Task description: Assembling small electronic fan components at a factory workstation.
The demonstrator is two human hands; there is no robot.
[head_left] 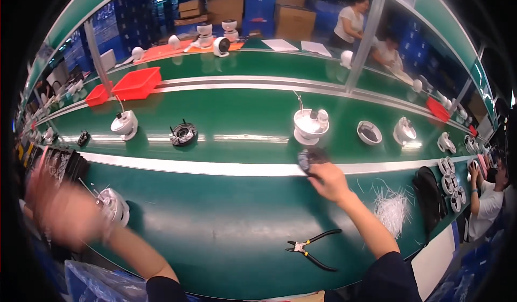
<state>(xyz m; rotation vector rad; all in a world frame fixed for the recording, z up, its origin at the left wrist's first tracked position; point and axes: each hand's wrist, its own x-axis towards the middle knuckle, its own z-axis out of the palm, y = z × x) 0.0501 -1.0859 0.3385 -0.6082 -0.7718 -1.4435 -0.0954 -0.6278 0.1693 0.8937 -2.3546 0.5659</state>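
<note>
My right hand (330,181) reaches out over the white rail, its fingers closed on a black round part (308,161), which is blurred. Just beyond it, on the green belt, stands a white device housing (311,125) with a wire sticking up. On the left, my left hand (67,213) is smeared by motion, so its fingers cannot be read. It is nearest a white housing with thin wires (114,207) and a stack of black trays (64,164). Diagonal cutting pliers (306,249) with black and yellow handles lie spread on the green table.
White cut strips (392,210) are heaped right of my right forearm, beside a black pouch (429,197) and white rings (451,183). The belt carries a black ring part (183,133), a white ring (369,133) and more housings. Red bins (137,83) stand behind; other people work at right.
</note>
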